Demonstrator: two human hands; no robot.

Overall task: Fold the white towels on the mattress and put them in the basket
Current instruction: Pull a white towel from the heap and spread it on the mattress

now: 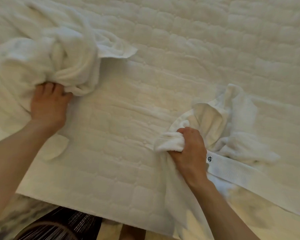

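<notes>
Clearly two white towels lie bunched on the mattress [197, 40]: a big crumpled towel [55, 54] toward its far left part, and a smaller towel [220, 125] near the front edge on the right, with a flat band bearing a small dark mark running out toward the right edge. The left hand [48, 104] grips the big towel's near end, fingers dug into the cloth, while the right hand [189, 146] is clenched tight around a wad of the smaller towel
</notes>
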